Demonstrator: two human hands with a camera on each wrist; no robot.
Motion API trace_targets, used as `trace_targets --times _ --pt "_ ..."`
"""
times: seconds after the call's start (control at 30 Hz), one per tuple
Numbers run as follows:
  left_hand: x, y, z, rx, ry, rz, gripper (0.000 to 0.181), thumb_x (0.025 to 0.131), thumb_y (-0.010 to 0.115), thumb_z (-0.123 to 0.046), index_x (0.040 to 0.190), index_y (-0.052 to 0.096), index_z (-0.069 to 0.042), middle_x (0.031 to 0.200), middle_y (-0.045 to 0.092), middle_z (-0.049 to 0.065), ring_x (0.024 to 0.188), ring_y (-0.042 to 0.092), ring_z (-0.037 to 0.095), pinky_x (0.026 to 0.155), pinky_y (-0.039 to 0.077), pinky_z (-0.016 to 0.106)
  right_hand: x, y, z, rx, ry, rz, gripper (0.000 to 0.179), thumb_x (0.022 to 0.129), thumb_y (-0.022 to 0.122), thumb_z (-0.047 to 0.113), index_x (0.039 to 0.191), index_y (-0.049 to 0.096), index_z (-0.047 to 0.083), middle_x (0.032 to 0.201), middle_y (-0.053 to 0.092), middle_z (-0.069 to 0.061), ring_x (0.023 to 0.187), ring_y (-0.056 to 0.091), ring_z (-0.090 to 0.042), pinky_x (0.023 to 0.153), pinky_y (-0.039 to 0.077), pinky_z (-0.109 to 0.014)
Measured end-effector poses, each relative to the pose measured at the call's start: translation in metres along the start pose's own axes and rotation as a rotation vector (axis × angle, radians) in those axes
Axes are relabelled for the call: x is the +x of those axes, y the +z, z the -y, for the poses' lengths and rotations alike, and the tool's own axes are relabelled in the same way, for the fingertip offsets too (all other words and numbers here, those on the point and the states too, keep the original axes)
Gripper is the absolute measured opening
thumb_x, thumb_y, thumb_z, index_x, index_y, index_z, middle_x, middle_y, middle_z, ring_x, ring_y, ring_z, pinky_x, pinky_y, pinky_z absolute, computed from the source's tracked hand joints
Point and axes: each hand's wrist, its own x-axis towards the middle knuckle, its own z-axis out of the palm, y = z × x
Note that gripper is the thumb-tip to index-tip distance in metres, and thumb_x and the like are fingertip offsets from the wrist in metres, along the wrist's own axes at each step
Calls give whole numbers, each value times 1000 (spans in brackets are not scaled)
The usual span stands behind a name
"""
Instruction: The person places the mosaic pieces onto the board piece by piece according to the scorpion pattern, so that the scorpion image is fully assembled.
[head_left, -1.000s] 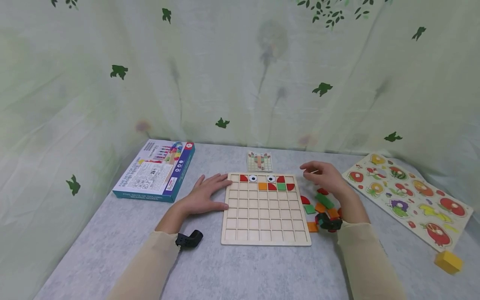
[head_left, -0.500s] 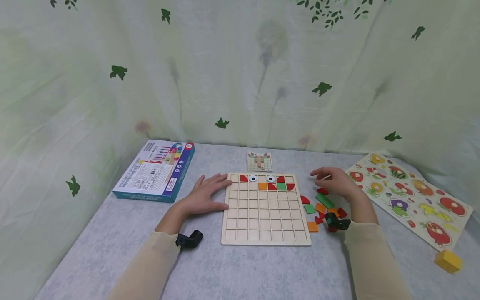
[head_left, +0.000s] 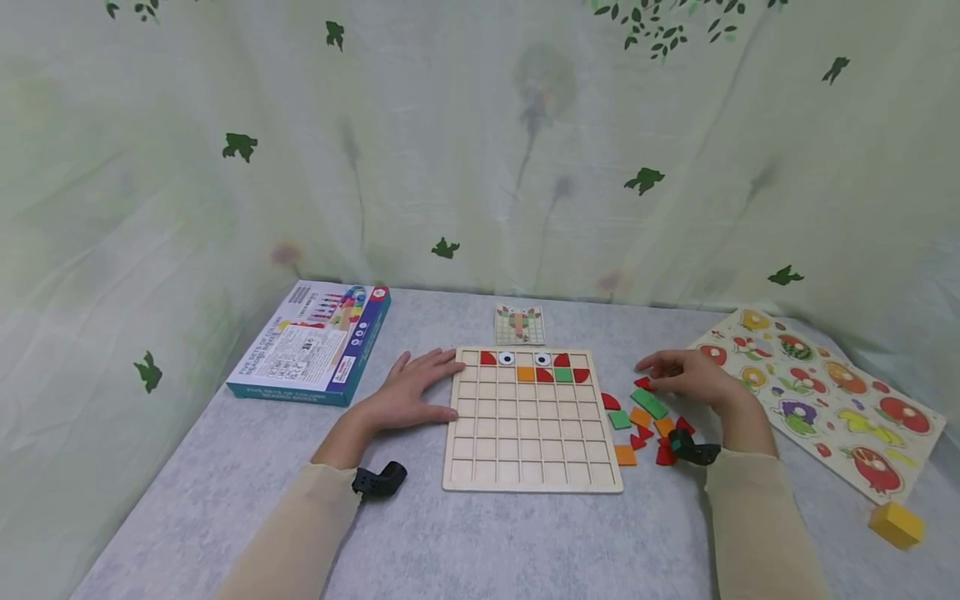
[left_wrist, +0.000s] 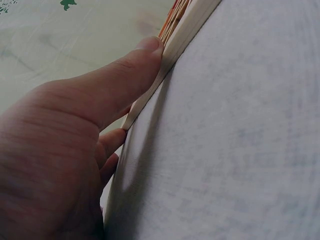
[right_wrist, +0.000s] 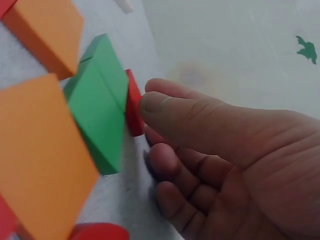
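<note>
At a red piece (right_wrist: 133, 107) with the right hand (right_wrist: 225, 145)
Sits at the thumb tip beside green pieces (head_left: 648, 403); cannot tell if pinched by the narrow-set fingers. Rests the spread left hand (head_left: 408, 389) against the left edge of the grid board (head_left: 528, 429).

The grid board (head_left: 530, 429) looks like matt wood, the tiles (right_wrist: 45, 145) smooth, the backdrop (head_left: 450, 167) creased cloth.
</note>
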Motion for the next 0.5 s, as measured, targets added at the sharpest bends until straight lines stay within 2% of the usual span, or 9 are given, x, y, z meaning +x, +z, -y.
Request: trace_targets --times 0.3,0.5 --pt "1 1 -2 1 -6 6 78 85 72 -53 152 44 -25 166 27 3 156 17 31 124 -4 62 2 4 -6 -4 13 -12 29 95 68 23 123 69 14 118 68 -11 103 56 -24 82 52 -28" --pt "1 1 0 7 -18 9 78 85 73 -52 152 43 -26 167 27 2 157 16 30 124 -5 61 5 7 -5 11 15 -33 26 94 69 23 117 68 12 110 67 -10 100 56 -25 79 51 -27"
